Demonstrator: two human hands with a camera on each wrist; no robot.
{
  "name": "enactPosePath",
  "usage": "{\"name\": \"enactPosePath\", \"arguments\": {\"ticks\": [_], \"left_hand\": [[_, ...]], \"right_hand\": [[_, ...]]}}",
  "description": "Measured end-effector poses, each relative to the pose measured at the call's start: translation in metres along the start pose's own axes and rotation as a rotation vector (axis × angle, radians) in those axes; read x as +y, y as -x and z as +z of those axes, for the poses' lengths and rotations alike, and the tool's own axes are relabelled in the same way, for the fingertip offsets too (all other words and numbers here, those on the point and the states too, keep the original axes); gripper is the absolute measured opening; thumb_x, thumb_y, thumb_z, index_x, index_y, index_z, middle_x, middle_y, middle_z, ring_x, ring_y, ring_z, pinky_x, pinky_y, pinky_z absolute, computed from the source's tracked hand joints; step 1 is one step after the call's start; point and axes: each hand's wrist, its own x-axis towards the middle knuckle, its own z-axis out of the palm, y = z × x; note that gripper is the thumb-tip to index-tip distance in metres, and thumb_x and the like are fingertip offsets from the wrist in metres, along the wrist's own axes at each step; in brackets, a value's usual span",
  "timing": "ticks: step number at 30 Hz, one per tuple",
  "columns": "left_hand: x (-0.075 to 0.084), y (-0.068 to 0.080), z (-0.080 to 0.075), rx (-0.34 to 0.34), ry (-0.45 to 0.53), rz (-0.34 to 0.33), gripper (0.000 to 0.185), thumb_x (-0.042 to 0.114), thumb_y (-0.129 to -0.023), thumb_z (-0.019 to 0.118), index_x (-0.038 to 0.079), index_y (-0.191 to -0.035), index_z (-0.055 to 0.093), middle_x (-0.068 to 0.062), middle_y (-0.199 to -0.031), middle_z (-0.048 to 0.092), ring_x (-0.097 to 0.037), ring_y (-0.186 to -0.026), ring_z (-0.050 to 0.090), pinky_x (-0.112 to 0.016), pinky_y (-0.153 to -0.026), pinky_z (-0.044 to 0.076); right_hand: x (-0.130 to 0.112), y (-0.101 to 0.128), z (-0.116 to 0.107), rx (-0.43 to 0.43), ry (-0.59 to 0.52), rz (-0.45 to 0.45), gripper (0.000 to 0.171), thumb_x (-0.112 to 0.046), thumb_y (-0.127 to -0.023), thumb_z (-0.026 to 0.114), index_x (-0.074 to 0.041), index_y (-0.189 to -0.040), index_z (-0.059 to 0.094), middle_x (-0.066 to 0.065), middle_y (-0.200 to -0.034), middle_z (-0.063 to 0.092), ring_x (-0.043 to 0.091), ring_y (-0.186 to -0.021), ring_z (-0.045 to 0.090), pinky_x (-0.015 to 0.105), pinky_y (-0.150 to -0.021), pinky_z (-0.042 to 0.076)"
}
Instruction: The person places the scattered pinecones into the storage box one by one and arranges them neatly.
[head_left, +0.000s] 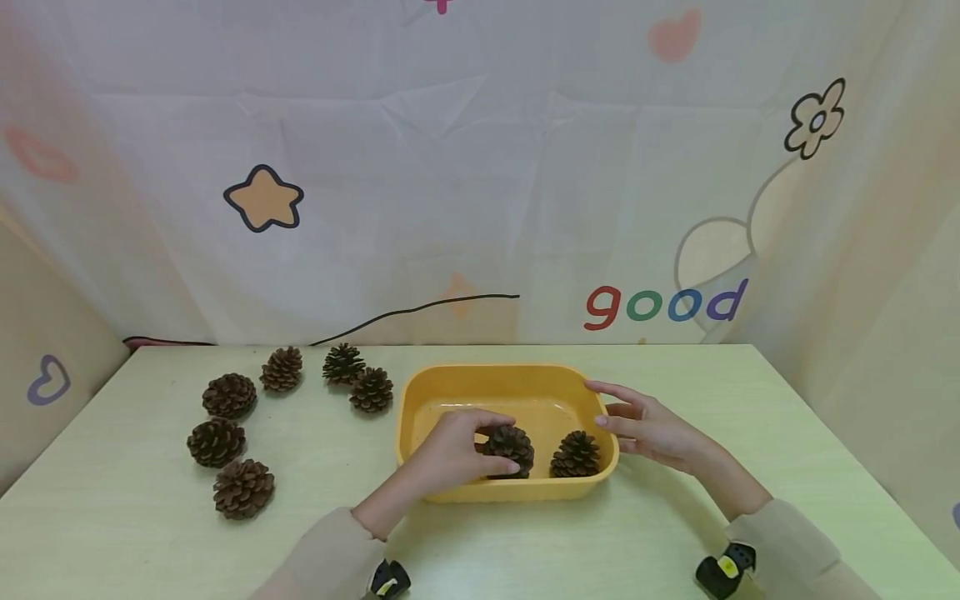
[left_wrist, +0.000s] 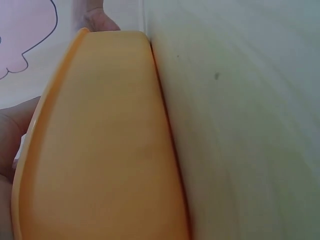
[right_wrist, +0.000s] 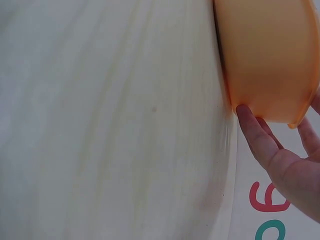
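Observation:
My left hand (head_left: 450,450) reaches over the near left side of a yellow plastic tub (head_left: 510,492). Thumb and fingers grip a brown pine cone (head_left: 512,450) low inside it, partly hidden by the hand. Another pine cone (head_left: 576,455) sits in the tub's near right part. At the tub's right end is my right hand (head_left: 660,429), fingers spread and fairly straight, touching rim and outer wall. In the right wrist view, its fingertips (right_wrist: 243,111) rest against the tub's end wall (right_wrist: 265,95). The left wrist view shows mainly the tub's long outer side (left_wrist: 110,130).
Several pine cones lie left of the tub on the pale table (head_left: 322,467), among them a front one (head_left: 243,489), a back one (head_left: 282,369) and a pair whose nearer cone (head_left: 372,390) is close to the tub. A printed curtain (head_left: 480,208) hangs behind.

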Motion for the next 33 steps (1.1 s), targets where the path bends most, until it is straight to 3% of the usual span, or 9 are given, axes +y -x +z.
{"name": "enactPosePath", "arguments": {"ticks": [11,33], "left_hand": [[0.005,-0.012,0.008,-0.056,-0.090,0.012,0.052,0.027,-0.074,0.076,0.008,-0.119,0.061,-0.004,-0.118,0.061,-0.020,-0.105,0.057,-0.031,-0.086,0.048],[0.011,-0.021,0.015,-0.109,-0.170,0.030,0.047,0.022,-0.073,0.077,0.004,-0.114,0.064,-0.004,-0.108,0.065,-0.013,-0.093,0.060,-0.024,-0.079,0.049]], "right_hand": [[0.000,0.000,-0.002,-0.007,-0.004,-0.007,0.072,-0.028,-0.088,0.060,-0.010,-0.145,0.020,0.029,-0.140,0.025,0.035,-0.117,0.047,0.040,-0.090,0.046],[0.002,-0.002,-0.001,0.001,-0.009,0.010,0.072,-0.029,-0.088,0.060,-0.012,-0.145,0.021,0.028,-0.143,0.022,0.039,-0.122,0.041,0.042,-0.091,0.046]]}}
